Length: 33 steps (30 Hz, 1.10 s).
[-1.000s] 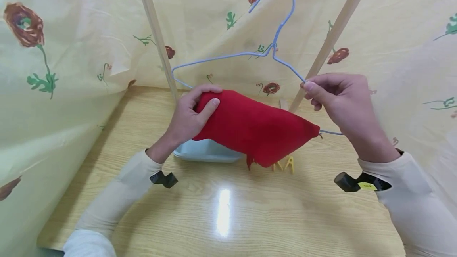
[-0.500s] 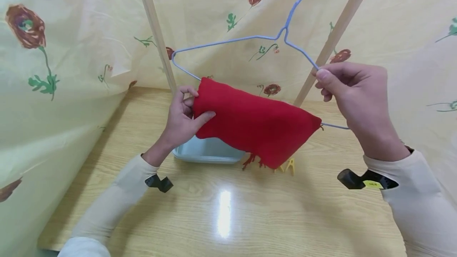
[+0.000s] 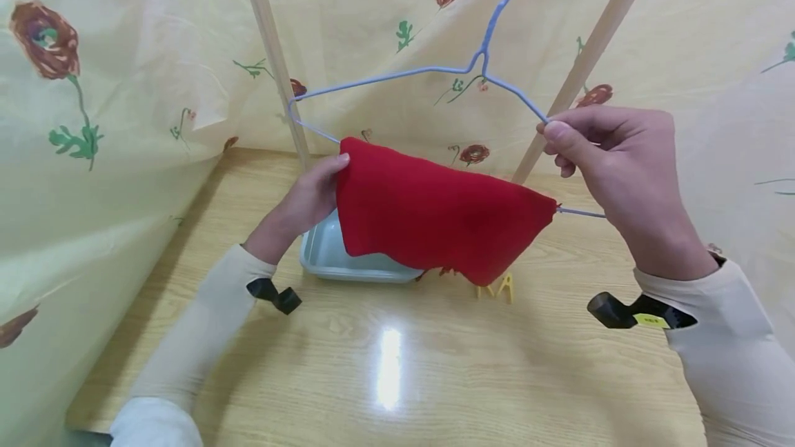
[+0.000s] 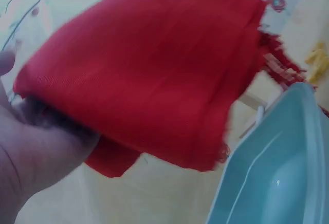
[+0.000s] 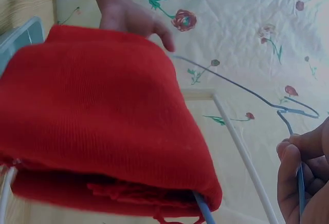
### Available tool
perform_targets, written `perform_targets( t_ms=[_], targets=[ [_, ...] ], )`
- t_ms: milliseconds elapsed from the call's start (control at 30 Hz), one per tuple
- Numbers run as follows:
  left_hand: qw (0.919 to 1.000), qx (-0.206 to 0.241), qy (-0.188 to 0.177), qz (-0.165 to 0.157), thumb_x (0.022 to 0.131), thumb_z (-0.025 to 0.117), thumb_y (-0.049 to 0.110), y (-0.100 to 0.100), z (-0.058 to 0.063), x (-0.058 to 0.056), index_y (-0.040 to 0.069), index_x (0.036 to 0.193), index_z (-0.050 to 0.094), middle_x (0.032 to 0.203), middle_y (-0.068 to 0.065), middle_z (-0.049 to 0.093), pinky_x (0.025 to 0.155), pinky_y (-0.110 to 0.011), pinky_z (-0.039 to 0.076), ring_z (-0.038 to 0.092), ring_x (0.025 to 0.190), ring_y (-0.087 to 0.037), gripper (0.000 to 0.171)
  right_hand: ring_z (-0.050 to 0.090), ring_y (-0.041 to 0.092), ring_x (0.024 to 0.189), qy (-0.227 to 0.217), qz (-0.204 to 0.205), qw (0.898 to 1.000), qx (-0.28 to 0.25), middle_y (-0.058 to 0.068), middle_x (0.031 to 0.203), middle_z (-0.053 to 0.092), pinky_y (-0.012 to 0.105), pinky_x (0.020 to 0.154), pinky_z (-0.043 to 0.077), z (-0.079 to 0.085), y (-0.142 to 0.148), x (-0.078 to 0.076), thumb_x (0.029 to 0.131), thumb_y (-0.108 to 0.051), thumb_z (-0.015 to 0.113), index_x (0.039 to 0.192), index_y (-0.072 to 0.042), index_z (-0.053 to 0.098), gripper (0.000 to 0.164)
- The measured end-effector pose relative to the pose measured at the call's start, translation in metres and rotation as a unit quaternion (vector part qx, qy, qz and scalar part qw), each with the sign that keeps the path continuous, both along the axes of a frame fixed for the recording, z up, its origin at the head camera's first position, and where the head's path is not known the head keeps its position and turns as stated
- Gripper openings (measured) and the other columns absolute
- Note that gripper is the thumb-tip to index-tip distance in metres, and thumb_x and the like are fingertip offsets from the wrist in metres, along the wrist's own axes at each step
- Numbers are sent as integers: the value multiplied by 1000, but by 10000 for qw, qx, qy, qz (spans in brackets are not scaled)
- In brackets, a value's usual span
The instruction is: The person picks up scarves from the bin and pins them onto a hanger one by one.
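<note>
Right hand (image 3: 627,178) has the blue wire hanger (image 3: 491,27) pinched, thumb against fingers. Red fringed scarf (image 3: 441,212) is draped over the lower bar, down-left of that pinch. Left hand (image 3: 308,199) touches its left edge, can't tell if it's gripping. Light-blue plastic tub (image 3: 360,273) sits below that hand; head view hides the bar inside the fold, right wrist cam shows it.

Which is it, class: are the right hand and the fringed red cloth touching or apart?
Apart: in the right wrist view, a white rail shows through the gap between right hand and fringed red cloth.
</note>
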<state>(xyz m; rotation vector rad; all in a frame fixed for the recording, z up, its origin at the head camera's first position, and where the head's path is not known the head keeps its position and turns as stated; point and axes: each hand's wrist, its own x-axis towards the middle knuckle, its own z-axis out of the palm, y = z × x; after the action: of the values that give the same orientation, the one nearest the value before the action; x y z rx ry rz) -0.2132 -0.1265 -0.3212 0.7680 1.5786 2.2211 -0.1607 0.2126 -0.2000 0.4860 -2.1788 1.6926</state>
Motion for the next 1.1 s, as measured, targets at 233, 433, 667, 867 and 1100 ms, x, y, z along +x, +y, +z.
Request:
perform_targets(
  t_ms=[233, 433, 667, 867, 1100],
  targets=[
    [9967, -602, -184, 508, 91, 60, 11, 8, 6, 5, 7, 121, 52, 111, -9, 63, 80, -36, 55, 64, 96, -25, 31, 55, 18, 56, -13, -275, 9994, 227, 8, 72, 66, 18, 55, 49, -1, 3, -4, 83, -8, 73, 97, 8, 71, 21],
    [9821, -1138, 486, 1422, 87, 70, 13, 8, 10, 11, 5, 124, 55, 111, -11, 65, 81, -38, 55, 65, 97, -30, 41, 56, 19, 63, -23, -62, 9975, -702, 11, 69, 65, 17, 54, 50, 0, 11, -7, 79, -2, 76, 95, 14, 69, 23],
    [9830, -906, 827, 1363, 88, 67, 7, -2, 6, 6, 9, 129, 47, 117, -13, 62, 81, -38, 56, 64, 101, -30, 46, 52, 25, 85, 61, 84, 9952, -968, 13, 67, 65, 19, 53, 50, 8, 12, -3, 78, 1, 75, 94, 17, 67, 24],
    [9774, -1417, 849, 1321, 89, 66, 8, -5, -1, -3, 5, 129, 51, 114, -12, 64, 80, -38, 56, 66, 97, -28, 43, 53, 19, 56, -72, -140, 9992, -377, 11, 70, 65, 18, 54, 48, 6, 11, 1, 81, -4, 75, 96, 12, 69, 23],
    [9599, -1716, 729, 2092, 90, 67, 20, -10, -1, -11, 9, 129, 55, 111, -11, 67, 81, -33, 55, 66, 96, -26, 42, 51, 20, 56, -268, 76, 9993, -251, 12, 71, 64, 20, 53, 46, 3, 10, 3, 83, -6, 73, 96, 13, 68, 23]
  ],
)
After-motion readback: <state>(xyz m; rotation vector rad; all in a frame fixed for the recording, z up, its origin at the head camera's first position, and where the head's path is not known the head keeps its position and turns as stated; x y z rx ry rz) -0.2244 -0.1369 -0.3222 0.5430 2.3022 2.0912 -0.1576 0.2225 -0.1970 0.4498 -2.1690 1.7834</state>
